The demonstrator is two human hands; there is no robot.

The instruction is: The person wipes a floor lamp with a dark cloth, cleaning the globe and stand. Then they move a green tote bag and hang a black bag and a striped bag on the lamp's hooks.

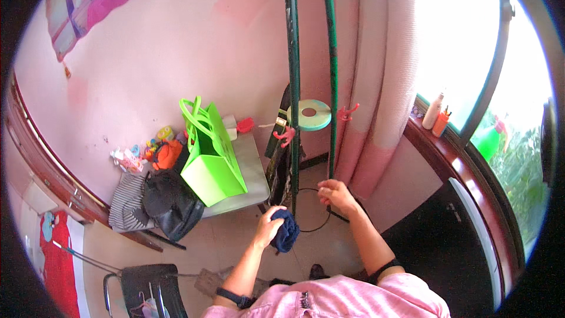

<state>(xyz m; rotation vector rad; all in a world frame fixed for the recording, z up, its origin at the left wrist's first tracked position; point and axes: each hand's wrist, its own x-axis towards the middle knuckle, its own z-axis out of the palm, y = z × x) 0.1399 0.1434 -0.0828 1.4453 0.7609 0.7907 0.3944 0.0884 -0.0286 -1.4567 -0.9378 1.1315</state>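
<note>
The left hand (268, 228), some fingers hidden, grasps a dark blue cloth (286, 234); its underside is out of sight. Bunched, roundish and deeply creased, it sits just right of that grip. Farther right, the right hand (336, 195) curls; I cannot tell whether it pinches anything.

Probably navy bundle (286, 232), lime-green bag (213, 178)

A pink shirt (359, 297), streaked with paler wavy stripes, is worn, its right sleeve (412, 282) cut short. Its front is marked by a small dark patch (305, 300), too blurred to be made out. Each arm is circled near the elbow by a black band (235, 298).
</note>
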